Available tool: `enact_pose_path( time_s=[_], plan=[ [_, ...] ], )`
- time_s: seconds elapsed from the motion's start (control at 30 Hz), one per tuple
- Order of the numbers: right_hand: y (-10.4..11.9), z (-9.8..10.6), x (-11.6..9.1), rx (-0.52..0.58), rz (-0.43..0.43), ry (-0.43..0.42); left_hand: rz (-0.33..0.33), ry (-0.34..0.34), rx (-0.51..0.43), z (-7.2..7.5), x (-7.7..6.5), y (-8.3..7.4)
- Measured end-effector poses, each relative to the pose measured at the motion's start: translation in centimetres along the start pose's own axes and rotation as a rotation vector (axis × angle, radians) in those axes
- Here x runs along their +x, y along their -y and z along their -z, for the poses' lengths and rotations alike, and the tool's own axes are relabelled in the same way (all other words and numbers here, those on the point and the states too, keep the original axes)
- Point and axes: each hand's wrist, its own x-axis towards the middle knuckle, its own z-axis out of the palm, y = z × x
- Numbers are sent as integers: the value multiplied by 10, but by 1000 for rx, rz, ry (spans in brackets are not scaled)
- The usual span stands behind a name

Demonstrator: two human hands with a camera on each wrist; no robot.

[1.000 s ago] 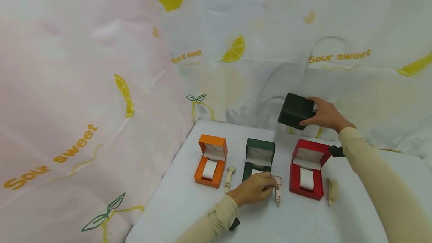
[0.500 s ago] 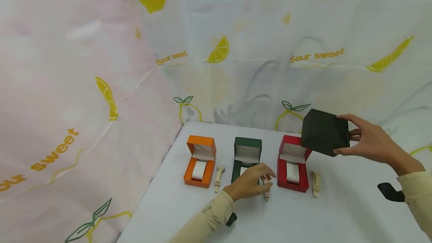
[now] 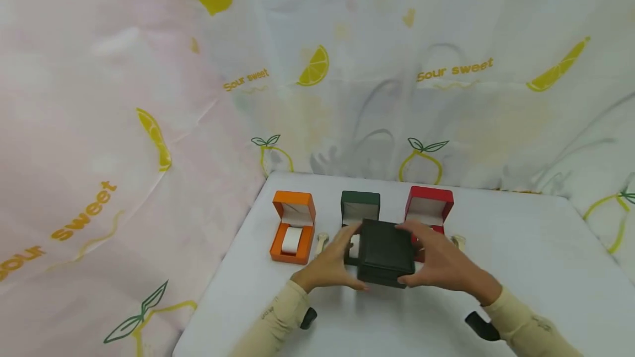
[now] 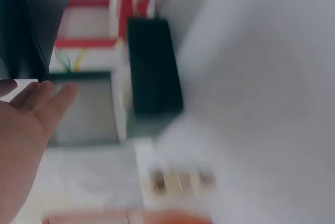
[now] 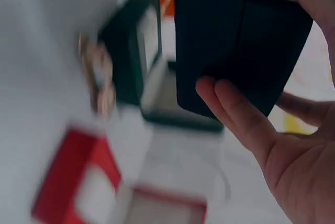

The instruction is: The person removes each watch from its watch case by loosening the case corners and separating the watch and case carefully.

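Observation:
A closed black watch box (image 3: 386,249) is held up over the table in front of the open boxes. My right hand (image 3: 441,260) grips its right side between thumb and fingers. My left hand (image 3: 324,269) is at its left side, fingers spread and fairly straight, fingertips right at the box edge. In the left wrist view those fingers (image 4: 57,98) lie close under the dark box (image 4: 31,30). Behind it, the open green watch box (image 3: 360,203) with a white cushion is partly hidden. A pink-strapped watch (image 5: 99,75) shows beside the green box in the right wrist view.
An open orange watch box (image 3: 292,201) with a white cushion stands at left, a cream watch (image 3: 321,242) beside it. The open red watch box (image 3: 430,196) stands at right, with a beige watch (image 3: 458,242) to its right. A lemon-printed backdrop (image 3: 347,103) rises behind the white table (image 3: 516,258).
My right hand has brought the black box from the back right, rightward past the red box, then in to the middle. My left hand has left the pink-strapped watch and come to the box.

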Motion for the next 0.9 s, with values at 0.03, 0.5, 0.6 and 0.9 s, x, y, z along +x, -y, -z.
enact_pose_path(
  time_s=[0.03, 0.5, 0.6, 0.9],
  plan=[
    [6, -15, 7, 6, 10, 7, 36, -1, -28, 9, -11, 4],
    [67, -159, 71, -107, 129, 94, 282, -51, 30, 85, -148, 53],
    [66, -173, 77, -124, 128, 107, 297, -56, 35, 86, -157, 64],
    [61, -145, 66, -99, 83, 148, 217, -58, -31, 73, -142, 47]
  ],
)
